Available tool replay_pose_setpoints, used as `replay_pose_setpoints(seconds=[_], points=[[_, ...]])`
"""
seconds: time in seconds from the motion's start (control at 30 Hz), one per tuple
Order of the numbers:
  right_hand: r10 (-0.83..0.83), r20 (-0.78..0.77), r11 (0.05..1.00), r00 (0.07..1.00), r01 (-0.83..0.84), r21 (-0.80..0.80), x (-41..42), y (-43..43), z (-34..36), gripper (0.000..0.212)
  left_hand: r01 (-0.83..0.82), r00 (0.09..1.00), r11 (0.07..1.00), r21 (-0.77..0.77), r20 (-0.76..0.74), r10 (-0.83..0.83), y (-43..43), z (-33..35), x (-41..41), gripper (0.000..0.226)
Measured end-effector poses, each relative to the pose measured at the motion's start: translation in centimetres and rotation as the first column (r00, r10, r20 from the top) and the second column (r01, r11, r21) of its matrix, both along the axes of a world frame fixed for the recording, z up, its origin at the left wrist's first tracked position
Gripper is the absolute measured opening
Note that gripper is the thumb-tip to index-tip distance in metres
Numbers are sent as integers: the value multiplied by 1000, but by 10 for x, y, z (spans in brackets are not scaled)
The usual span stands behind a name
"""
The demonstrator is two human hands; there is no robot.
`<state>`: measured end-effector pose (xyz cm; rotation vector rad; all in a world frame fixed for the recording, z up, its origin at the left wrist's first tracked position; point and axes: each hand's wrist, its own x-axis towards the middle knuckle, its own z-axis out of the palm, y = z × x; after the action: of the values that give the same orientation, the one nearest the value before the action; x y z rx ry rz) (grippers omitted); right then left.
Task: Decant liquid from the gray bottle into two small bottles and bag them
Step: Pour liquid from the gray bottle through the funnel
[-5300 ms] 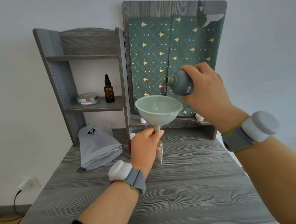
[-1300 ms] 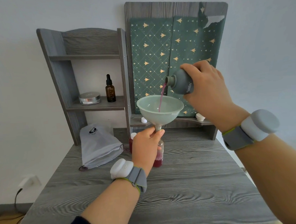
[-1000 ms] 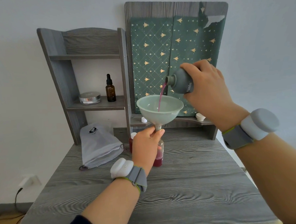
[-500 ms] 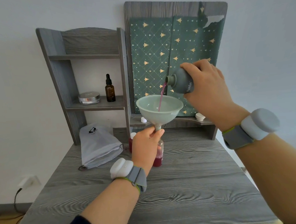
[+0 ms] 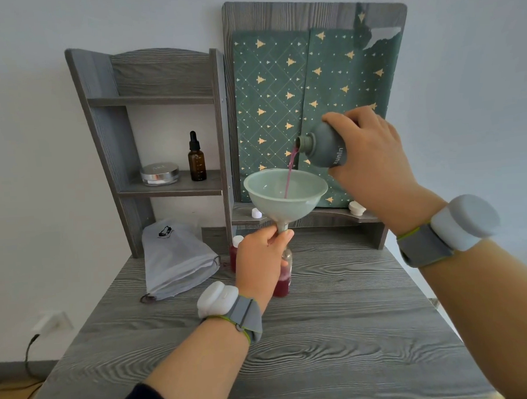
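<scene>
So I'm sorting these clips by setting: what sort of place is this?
Probably a home vanity corner rather than a lab: a grey wood-grain desk against a plain wall, a small shelf unit holding an amber dropper bottle and a silver tin, and a drawstring pouch lying on the desk.

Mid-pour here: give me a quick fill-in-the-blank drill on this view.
The gray bottle, tilted by the right hand, pours a pink stream into the ____.
The left hand steadies that tool over a small bottle standing on the ____.
The amber dropper bottle stands beside a silver tin on the ____.
Missing: funnel; table; shelf.
</scene>
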<state>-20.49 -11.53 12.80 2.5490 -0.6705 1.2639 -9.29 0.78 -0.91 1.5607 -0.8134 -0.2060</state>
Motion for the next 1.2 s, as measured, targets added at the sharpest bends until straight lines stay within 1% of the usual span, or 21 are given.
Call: replay_pose_setpoints(seconds=[0.77, 1.03, 1.2], points=[[-2, 14, 1000, 1000, 2, -5, -1, 1, 2, 63, -11, 999, 1000, 22, 35, 10, 0, -1, 1, 19], [2, 24, 1000, 1000, -2, -12, -1, 2, 2, 62, 0, 1000, 1000, -1, -16, 0, 0, 2, -1, 17], [7, 26, 1000, 1000, -7, -13, -1, 1, 2, 61, -4, 1000, 1000, 19, -7, 4, 1, 3, -1, 18]])
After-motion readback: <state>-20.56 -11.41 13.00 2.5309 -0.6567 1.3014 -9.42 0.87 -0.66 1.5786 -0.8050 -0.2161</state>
